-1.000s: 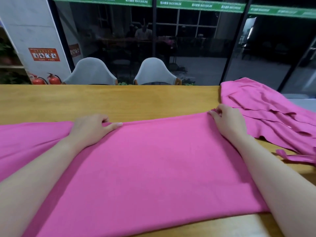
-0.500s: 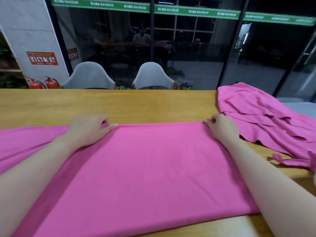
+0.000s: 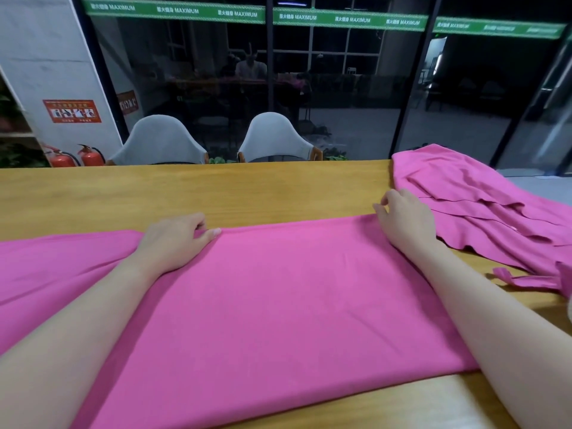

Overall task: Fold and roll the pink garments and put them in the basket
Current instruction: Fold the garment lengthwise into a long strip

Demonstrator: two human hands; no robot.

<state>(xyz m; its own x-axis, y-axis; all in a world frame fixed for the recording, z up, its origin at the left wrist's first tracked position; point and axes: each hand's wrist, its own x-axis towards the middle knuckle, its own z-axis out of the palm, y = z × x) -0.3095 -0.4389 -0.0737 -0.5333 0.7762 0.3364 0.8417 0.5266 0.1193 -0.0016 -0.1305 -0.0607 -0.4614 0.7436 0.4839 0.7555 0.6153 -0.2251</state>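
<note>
A large pink garment lies flat across the wooden table, folded into a wide band with its far edge straight. My left hand is at that far edge left of centre, with its fingers curled round the fold and its thumb lying along it. My right hand rests its palm on the far right corner. Its fingers are loosely curled over bare wood, and no cloth shows between them. A second pink garment lies crumpled at the right end of the table. No basket is in view.
Bare wood runs along the far side of the table beyond the garment. Two grey chairs stand behind the far edge, in front of a dark glass wall. A thin pink strap trails from the crumpled garment near my right forearm.
My right hand's fingers have come off the corner of the garment and now curl above the wood. My left hand has stayed at the far edge. The garment has not shifted.
</note>
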